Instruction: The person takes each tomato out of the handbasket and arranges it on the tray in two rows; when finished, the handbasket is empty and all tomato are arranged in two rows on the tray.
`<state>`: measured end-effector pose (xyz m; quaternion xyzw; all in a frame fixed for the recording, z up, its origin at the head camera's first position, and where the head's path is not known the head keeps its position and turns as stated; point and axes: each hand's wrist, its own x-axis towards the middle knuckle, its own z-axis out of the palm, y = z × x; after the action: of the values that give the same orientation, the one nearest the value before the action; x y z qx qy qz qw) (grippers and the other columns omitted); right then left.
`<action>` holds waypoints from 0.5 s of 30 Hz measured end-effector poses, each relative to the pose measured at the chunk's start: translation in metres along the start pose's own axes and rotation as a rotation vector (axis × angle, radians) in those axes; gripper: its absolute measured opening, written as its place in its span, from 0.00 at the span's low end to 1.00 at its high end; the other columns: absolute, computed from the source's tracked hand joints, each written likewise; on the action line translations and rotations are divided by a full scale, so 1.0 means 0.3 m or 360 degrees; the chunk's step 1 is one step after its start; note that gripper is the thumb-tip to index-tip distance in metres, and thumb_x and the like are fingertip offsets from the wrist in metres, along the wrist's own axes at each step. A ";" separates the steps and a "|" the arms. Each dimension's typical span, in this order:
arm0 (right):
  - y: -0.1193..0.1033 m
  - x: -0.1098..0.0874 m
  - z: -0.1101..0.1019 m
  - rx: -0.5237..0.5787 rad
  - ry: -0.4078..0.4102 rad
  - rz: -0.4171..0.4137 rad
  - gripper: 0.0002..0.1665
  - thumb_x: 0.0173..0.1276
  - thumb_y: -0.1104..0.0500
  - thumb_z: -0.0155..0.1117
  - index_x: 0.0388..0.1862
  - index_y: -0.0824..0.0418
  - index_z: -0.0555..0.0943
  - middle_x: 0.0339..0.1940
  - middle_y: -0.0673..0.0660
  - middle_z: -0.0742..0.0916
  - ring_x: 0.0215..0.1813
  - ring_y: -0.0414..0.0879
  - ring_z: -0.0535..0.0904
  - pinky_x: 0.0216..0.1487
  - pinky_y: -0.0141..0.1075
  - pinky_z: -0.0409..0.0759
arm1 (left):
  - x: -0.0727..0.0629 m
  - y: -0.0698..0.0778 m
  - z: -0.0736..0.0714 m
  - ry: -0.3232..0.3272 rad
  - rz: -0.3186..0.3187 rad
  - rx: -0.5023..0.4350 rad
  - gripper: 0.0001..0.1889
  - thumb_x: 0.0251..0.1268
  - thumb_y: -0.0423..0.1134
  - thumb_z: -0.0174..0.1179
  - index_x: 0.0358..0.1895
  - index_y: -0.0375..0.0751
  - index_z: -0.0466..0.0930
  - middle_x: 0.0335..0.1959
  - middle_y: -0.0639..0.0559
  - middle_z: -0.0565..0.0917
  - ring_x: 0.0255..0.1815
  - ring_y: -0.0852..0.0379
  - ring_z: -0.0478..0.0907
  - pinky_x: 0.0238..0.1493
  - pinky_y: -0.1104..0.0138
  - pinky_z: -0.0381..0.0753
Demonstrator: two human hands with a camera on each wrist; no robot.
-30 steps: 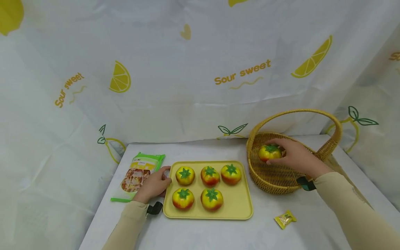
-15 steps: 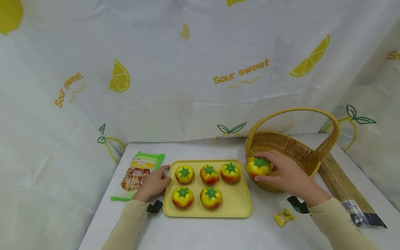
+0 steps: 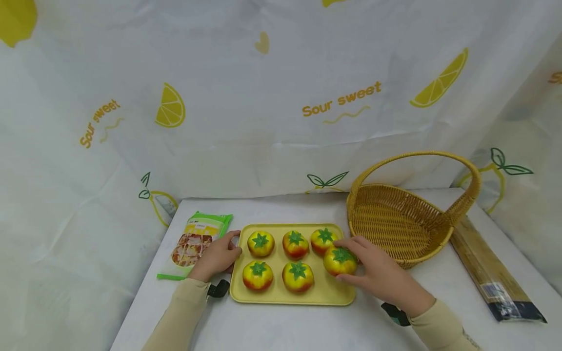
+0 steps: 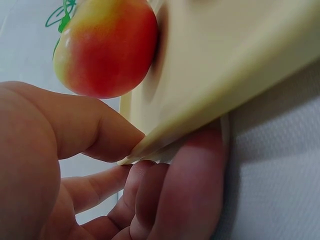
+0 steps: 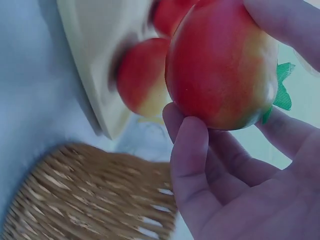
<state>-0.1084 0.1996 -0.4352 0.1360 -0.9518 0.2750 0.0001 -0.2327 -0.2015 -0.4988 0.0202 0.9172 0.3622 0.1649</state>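
My right hand (image 3: 378, 273) holds a yellow-and-red tomato (image 3: 339, 263) with a green star-shaped leaf top, over the right part of the pale yellow tray (image 3: 327, 295). In the right wrist view the held tomato (image 5: 220, 65) sits between thumb and fingers, apart from the tray. Several similar tomatoes, such as the front middle one (image 3: 297, 279), stand on the tray. With thumb above and fingers below, my left hand (image 3: 216, 258) pinches the tray's left rim, as the left wrist view shows. One tomato (image 4: 107, 50) stands close to that thumb.
Behind the right hand stands a wicker basket (image 3: 395, 229) with a tall arched handle. A long brown package (image 3: 487, 273) lies right of it. Left of the tray is a green-and-white food bag (image 3: 193, 246). A printed cloth (image 3: 263, 122) hangs behind the table.
My right hand has brought the tomato left and toward me, out of the basket to above the tray. The right arm now hides the small yellow candy. My left hand stays at the rim.
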 end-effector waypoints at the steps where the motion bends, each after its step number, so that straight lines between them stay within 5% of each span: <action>1: -0.001 0.000 0.009 -0.0002 -0.0018 0.0016 0.39 0.64 0.44 0.83 0.72 0.43 0.79 0.63 0.49 0.83 0.60 0.44 0.82 0.61 0.50 0.87 | 0.001 0.000 0.000 -0.0001 0.0005 0.0005 0.31 0.76 0.44 0.61 0.80 0.53 0.71 0.43 0.48 0.84 0.29 0.53 0.82 0.30 0.64 0.83; 15: -0.017 0.010 0.082 0.0005 -0.0159 0.0150 0.39 0.59 0.42 0.86 0.68 0.46 0.81 0.66 0.51 0.83 0.61 0.44 0.82 0.64 0.52 0.86 | 0.000 0.007 0.000 0.0005 0.0004 0.0020 0.31 0.76 0.43 0.60 0.81 0.52 0.71 0.44 0.48 0.84 0.30 0.53 0.81 0.30 0.64 0.83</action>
<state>-0.1082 0.1819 -0.4532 0.1046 -0.9555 0.2692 -0.0604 -0.2329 -0.2001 -0.4975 0.0216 0.9197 0.3566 0.1628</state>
